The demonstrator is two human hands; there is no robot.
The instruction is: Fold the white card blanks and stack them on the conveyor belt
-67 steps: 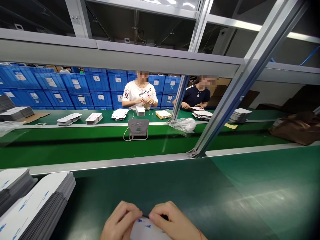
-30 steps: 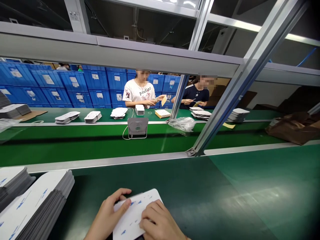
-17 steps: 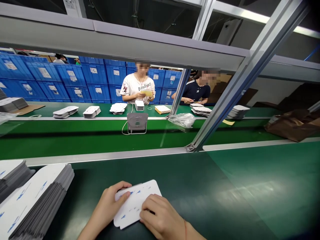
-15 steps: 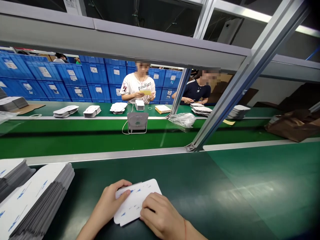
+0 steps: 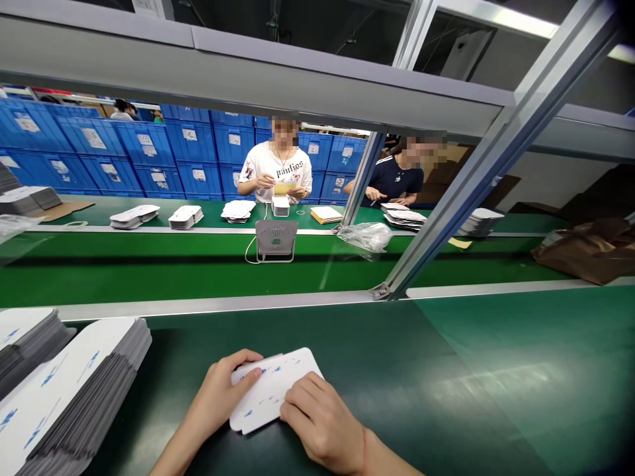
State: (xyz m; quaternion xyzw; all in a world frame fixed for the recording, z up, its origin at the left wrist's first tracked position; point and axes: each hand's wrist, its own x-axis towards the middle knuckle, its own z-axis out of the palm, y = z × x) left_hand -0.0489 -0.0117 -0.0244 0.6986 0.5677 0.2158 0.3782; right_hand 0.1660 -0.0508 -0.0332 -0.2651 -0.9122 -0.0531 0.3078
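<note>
A white rounded-corner sheet (image 5: 278,390) with small blue print lies tilted over the green tabletop in front of me. A second edge peeks out beneath its upper left side, so it may be more than one layer. My left hand (image 5: 229,383) pinches the left end, thumb on top and fingers behind. At the lower right edge, my right hand (image 5: 320,420) has its fingers curled in against the sheet; their tips are partly hidden. To my left stands a tall stack of similar white sheets (image 5: 94,360) with grey edges, and another stack (image 5: 30,330) stands behind it.
A metal rail (image 5: 223,305) separates my table from a green belt (image 5: 149,271), where a small fan (image 5: 276,239) and a plastic bag (image 5: 366,237) sit. A slanted metal post (image 5: 461,192) rises at right. Two co-workers handle sheets across the belt, with blue crates (image 5: 196,142) behind.
Both hands and the sheet stay nearly in place, the sheet shifting slightly upward in view. The right fingers sit closer together at its edge. The view has moved a little.
</note>
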